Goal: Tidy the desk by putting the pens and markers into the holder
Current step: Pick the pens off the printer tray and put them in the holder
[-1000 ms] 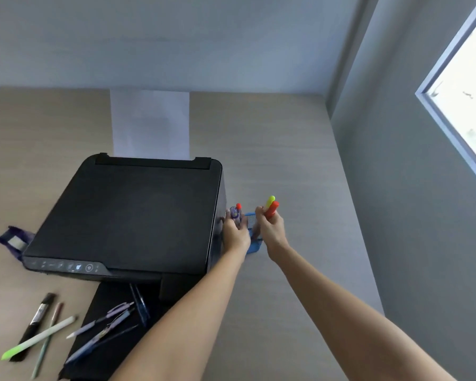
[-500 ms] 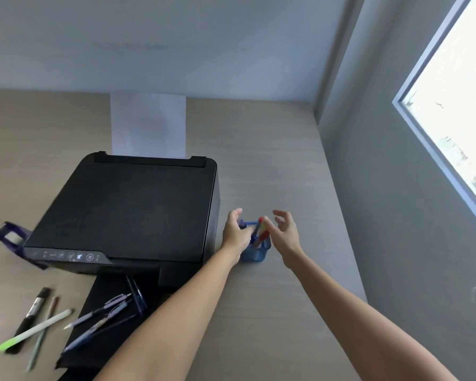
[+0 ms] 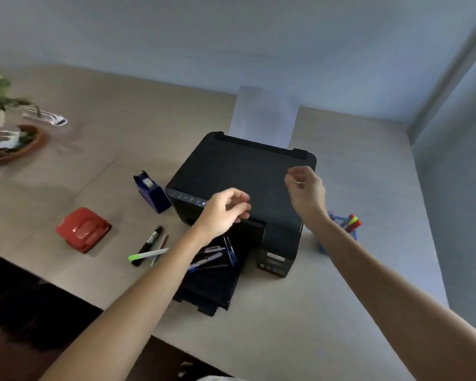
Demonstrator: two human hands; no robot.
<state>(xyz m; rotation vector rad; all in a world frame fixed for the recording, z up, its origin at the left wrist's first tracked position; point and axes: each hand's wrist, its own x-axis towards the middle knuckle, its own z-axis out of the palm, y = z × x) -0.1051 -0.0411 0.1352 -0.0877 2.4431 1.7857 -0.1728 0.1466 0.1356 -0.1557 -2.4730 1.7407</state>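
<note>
Pens and markers, some stowed and some loose, frame the scene as I hold both hands above the black printer [image 3: 242, 182]. My left hand [image 3: 226, 211] hovers over the printer's front edge, fingers loosely curled and gripping nothing. My right hand [image 3: 307, 192] hangs over the lid's right side, likewise half open and empty.

Just below my left hand, a cluster of blue and purple pens [image 3: 217, 255] lies scattered on the printer's black output tray [image 3: 212, 287]. Farther left on the counter [image 3: 300, 325], a black marker [image 3: 149, 243], a green-tipped highlighter [image 3: 147, 254] and a slim brownish pen [image 3: 160, 250] lie together, touching or crossing.

To the right of the printer, behind my right forearm, the blue holder [image 3: 341, 235] stands on the counter with highlighters [image 3: 353, 222], yellow-green and orange-capped, upright inside it.

By my reading, the job is partly done: a few markers are stowed, while the tray cluster and the counter group remain. The tray pens look like the likeliest next pick-up.

Beyond them sit a blue tape dispenser [image 3: 150, 191], a red hole punch [image 3: 83, 229] and a potted plant [image 3: 3, 127], blurred at the far left.
</note>
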